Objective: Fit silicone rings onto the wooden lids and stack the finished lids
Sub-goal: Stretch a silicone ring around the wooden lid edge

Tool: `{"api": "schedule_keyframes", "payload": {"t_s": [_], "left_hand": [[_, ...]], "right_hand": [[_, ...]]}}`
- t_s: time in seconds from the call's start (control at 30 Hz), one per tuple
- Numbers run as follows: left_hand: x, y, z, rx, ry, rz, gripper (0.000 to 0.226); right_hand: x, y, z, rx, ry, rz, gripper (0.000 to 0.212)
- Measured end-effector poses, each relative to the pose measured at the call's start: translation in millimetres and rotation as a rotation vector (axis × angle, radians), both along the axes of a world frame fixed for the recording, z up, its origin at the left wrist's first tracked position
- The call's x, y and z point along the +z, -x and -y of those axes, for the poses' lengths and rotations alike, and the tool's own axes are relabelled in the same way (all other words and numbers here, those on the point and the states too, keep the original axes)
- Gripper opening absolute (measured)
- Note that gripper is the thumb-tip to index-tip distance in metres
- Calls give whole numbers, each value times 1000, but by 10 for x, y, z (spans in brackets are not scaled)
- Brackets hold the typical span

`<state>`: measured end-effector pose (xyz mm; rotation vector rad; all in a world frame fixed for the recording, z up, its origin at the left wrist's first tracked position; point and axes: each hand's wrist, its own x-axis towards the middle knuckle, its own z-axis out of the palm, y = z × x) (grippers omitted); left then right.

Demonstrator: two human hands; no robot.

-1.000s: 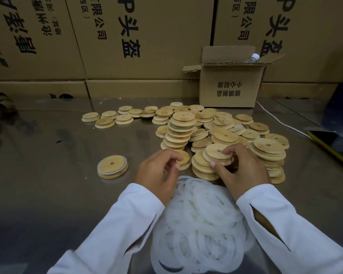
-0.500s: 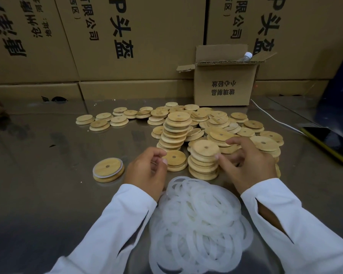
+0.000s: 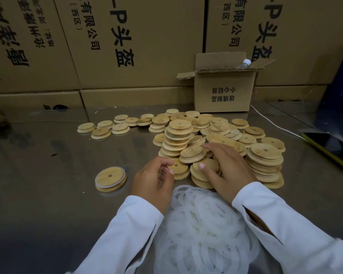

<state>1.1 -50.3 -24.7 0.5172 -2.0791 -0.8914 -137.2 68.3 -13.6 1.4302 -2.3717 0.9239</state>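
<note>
One wooden lid (image 3: 192,154) is now raised off the near stack (image 3: 203,176) and tipped up on its edge; half a second ago it was lying flat on top with the right hand (image 3: 229,167) only beside it. It is pinched at its rim, as it seems, between forefinger and thumb, the other fingers being spread loosely over the loose lids behind.

The left hand (image 3: 153,177) is drawn a little toward the picked lid, fingers curled inward with the thumb tucked near them. Whether a ring is clamped in them cannot be told. From this it is judged that the next lid is taken and that a ring is about to be fitted.

The silicone rings (image 3: 202,224) are heaped on the desk (image 3: 48,194) between the two sleeves, just in front of the stack. Only one finished lid (image 3: 110,179), white ring round its rim, is laid apart to the left, so the work is judged to be near its start.

At the back of the desk a small carton (image 3: 224,95) is stood with its flaps open. A clear bottle (image 3: 245,63) with a white cap is seen poking out; the rest of its contents are hidden. The large cartons (image 3: 137,46) stacked behind are closed.
</note>
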Motion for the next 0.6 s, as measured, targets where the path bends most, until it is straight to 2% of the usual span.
{"api": "schedule_keyframes", "payload": {"t_s": [0.1,0.23,0.3,0.43,0.5,0.6], "left_hand": [[-6,8,23,-3,6,-3,18],[-13,8,21,6,12,-4,20],[-21,1,21,8,13,0,22],[10,-16,4,10,3,24,24],[61,0,-9,13,-140,-13,22],[223,20,-21,-75,-702,-263,12]], "right_hand": [[107,56,163,-31,-38,-57,49],[199,149,422,-88,-389,-90,52],[215,175,494,-121,-491,-100,50],[220,150,471,-129,-429,-116,48],[217,83,368,-108,-295,-105,50],[193,-114,131,29,52,-47,55]]}}
